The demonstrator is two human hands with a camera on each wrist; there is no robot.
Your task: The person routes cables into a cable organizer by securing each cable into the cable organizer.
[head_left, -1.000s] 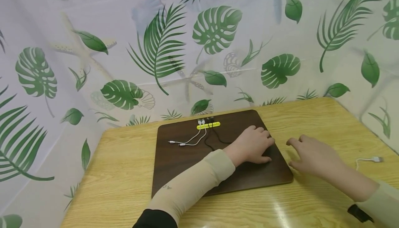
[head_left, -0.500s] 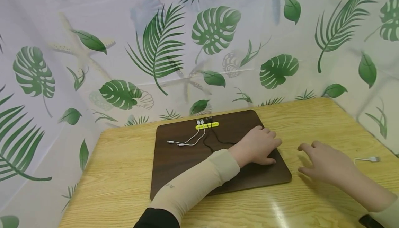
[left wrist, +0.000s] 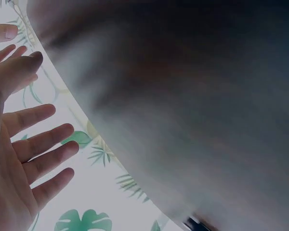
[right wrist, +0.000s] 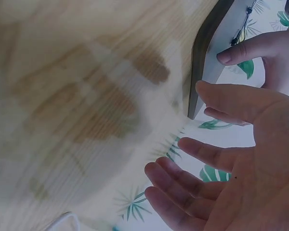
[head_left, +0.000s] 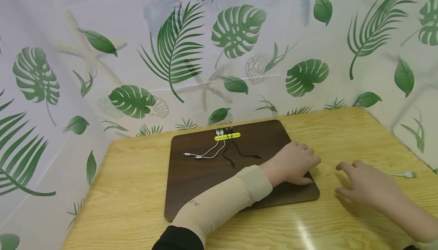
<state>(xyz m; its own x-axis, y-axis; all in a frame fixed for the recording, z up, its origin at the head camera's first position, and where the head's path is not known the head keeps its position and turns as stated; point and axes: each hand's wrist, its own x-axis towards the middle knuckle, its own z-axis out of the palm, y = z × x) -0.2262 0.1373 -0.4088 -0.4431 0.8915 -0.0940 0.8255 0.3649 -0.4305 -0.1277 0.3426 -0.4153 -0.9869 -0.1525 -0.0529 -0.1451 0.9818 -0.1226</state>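
Note:
My left hand (head_left: 295,162) hovers low over the right edge of a dark brown board (head_left: 202,181), fingers extended past that edge. In the left wrist view the left hand (left wrist: 24,163) shows spread fingers with nothing between them. My right hand (head_left: 367,185) hangs above the table, right of the board, fingers loosely bent and nothing held. A white USB cable (head_left: 407,174) lies on the table beyond the right hand, which hides part of it. On the board's far side, a yellow cable clip (head_left: 236,135) holds white cables (head_left: 205,156) and black cables (head_left: 244,153).
The board rests on a wood-grain table (head_left: 130,189). Behind it hangs a white cloth (head_left: 191,109) with green leaf prints, along the table's back and sides.
Both hands have moved to the right; the left has passed from above the board to over its right edge. The black cables' ends are now uncovered. The board and cables have stayed put.

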